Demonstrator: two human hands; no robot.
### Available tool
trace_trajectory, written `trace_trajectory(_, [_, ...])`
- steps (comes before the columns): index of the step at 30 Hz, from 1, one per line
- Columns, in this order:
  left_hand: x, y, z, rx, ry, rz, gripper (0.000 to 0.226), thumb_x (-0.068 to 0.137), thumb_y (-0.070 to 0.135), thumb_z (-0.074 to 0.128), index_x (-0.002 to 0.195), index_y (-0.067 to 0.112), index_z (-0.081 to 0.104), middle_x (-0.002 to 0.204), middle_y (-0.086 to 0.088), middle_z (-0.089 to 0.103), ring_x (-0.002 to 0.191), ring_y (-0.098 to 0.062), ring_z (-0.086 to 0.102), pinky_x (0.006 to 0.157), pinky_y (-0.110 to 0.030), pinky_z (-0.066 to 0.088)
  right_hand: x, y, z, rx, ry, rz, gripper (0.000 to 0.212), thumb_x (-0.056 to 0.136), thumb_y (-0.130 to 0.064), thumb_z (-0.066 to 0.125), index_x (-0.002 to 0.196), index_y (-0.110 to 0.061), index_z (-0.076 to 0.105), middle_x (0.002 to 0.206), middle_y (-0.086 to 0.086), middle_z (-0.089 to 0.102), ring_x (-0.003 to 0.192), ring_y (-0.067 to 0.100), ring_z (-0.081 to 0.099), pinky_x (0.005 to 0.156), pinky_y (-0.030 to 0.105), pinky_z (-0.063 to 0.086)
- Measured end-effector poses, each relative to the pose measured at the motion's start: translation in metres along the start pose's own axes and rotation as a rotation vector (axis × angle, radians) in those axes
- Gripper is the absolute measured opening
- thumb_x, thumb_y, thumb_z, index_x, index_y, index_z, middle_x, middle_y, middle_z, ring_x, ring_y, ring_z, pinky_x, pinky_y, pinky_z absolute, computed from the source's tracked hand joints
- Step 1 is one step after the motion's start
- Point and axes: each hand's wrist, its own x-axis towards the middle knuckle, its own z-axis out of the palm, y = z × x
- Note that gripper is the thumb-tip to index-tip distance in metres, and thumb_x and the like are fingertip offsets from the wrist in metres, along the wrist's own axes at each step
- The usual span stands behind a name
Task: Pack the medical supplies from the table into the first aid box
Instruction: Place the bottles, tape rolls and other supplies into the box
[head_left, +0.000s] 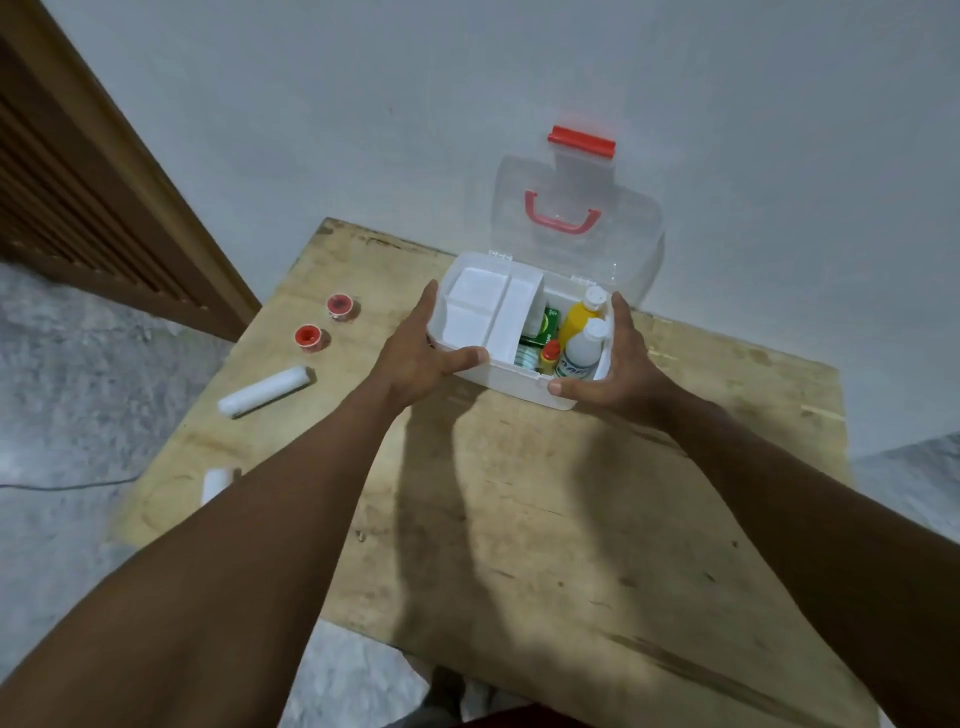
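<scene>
Across the back, a plain pale grey-white wall (260, 104), bare but for a tiny dark speck, running down to a mottled grey floor (78, 389) with a speckled, stone-like surface, visible at the left, again at the right edge and in a strip along the bottom. At upper left, a brown wooden door (62, 208) with horizontal louvred slats, edged by a lighter wooden frame (156, 197) slanting down to the floor just beside the wall. On the floor at the left, a thin dark cable (67, 486) lying in a shallow curve and running off the left edge of view.
</scene>
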Motion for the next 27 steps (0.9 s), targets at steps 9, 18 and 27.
trace_trajectory(9, [-0.033,0.007,0.019,0.034,0.232,-0.134,0.101,0.08,0.045,0.078,0.159,0.024,0.018,0.155,-0.004,0.041,0.135,-0.028,0.046,0.106,-0.036,0.041,-0.006,-0.011,-0.002,-0.037,0.015,-0.096,0.135,0.046,-0.073,0.087,0.15,-0.036,0.009,0.15,-0.005,0.037,0.139,0.024,0.039,0.109,0.055,0.041])
trace_trajectory(18, [-0.123,-0.026,0.04,0.293,0.71,-0.319,0.077,0.088,0.039,0.071,0.151,0.011,0.038,0.147,-0.011,0.049,0.136,-0.024,0.043,0.105,-0.03,0.031,-0.013,-0.017,-0.005,-0.009,0.001,-0.083,0.144,0.038,-0.083,0.081,0.15,-0.04,0.001,0.153,0.002,0.033,0.14,0.028,0.036,0.113,0.054,0.035])
trace_trajectory(27, [-0.156,-0.059,0.009,0.59,0.839,-0.606,0.109,0.073,0.057,0.077,0.153,0.005,0.024,0.153,-0.031,0.024,0.143,-0.043,0.022,0.116,-0.053,0.023,-0.025,-0.024,-0.01,0.0,-0.032,-0.097,0.137,0.05,-0.069,0.082,0.151,-0.042,-0.007,0.158,0.005,0.021,0.145,0.03,0.021,0.115,0.048,0.025])
